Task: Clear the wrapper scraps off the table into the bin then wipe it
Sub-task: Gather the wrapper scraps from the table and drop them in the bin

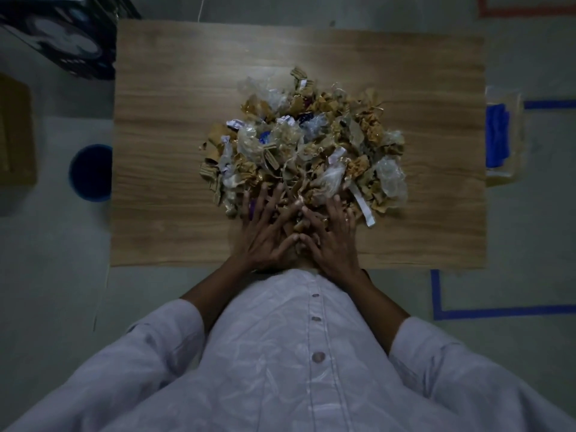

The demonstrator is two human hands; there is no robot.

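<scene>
A big heap of wrapper scraps [305, 145], gold, brown, clear and white, lies in the middle of the wooden table [162, 182]. My left hand [265, 232] and my right hand [333, 235] lie side by side on the near edge of the heap, fingers spread and straight, pressing on the scraps. The thumbs nearly meet. A dark blue round bin [90, 173] stands on the floor just left of the table. A blue cloth [497, 138] lies in a clear container at the table's right edge.
A black box with white shapes [68, 42] stands at the far left corner. A brown cardboard box [15, 132] sits on the floor at the left. Blue tape lines [498, 311] mark the floor on the right.
</scene>
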